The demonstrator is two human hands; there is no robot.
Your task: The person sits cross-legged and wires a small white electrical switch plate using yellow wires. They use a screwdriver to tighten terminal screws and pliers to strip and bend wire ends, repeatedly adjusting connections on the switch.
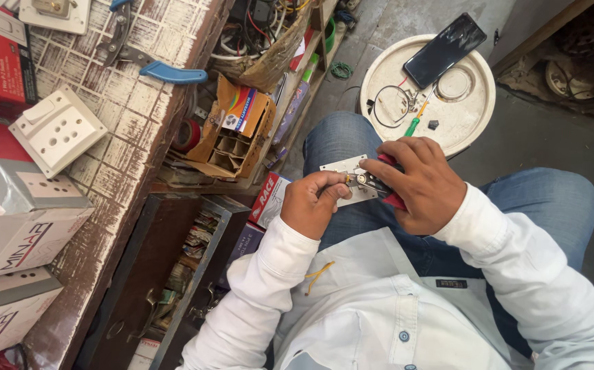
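Observation:
My right hand point(419, 183) grips red-handled pliers point(379, 185), whose metal jaws point left toward my left hand. My left hand point(313, 203) pinches a small wire end or part right at the jaws; it is too small to identify. Under both hands a white switch plate point(341, 166) rests on my jeans-clad lap. A short yellow wire piece point(317, 274) lies on my white shirt below the left wrist.
A round white lid point(472, 109) on the floor carries a dark phone point(446, 49), a green-handled screwdriver point(417, 122) and a wire loop. To the left, a worn counter point(132, 130) holds a white socket point(58, 130), boxes and blue-handled pliers point(153, 67). Shelves and an open drawer point(174, 274) sit below.

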